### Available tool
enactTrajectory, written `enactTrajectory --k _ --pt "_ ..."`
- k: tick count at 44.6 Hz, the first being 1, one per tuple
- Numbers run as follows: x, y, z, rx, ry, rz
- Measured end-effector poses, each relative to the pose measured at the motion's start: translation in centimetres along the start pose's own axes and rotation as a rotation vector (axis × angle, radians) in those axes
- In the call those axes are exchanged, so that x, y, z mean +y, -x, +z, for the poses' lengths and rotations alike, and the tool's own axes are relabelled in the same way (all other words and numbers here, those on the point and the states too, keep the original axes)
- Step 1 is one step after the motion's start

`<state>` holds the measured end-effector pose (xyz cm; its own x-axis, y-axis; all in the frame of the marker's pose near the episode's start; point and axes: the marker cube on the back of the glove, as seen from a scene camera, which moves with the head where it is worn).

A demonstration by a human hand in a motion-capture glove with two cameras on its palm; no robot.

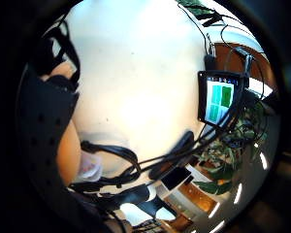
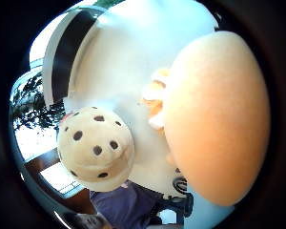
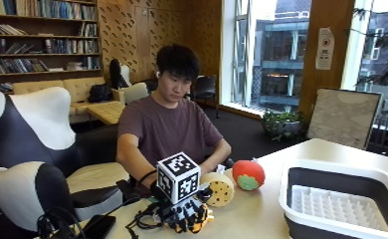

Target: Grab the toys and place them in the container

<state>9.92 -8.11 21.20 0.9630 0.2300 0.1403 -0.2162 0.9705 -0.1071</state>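
In the outside view my gloved right hand [image 3: 184, 213] rests low on the white table [image 3: 260, 216] at its near left. Its fingers curl down over a small orange toy [image 3: 199, 225] that peeks out beneath them. The thumb side palm view shows that orange and white toy [image 2: 154, 100] pressed against my thumb [image 2: 214, 119]. A round cream toy with dark dots [image 3: 219, 189] lies right behind the hand, close to the palm [image 2: 95, 148]. A red strawberry-like toy [image 3: 248, 174] stands further right. The white and grey container [image 3: 326, 167] sits at the table's right.
Cables [image 3: 144, 219] and a dark phone [image 3: 98, 226] lie on the table left of the hand. A small lit screen [image 1: 218, 99] on wires shows in the little finger side palm view. Bare table lies between the toys and the container.
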Motion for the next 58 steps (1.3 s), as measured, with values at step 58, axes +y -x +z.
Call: enactTrajectory --k 58 --pt "-12.4 36.4 -27.8 0.024 -0.265 -0.219"
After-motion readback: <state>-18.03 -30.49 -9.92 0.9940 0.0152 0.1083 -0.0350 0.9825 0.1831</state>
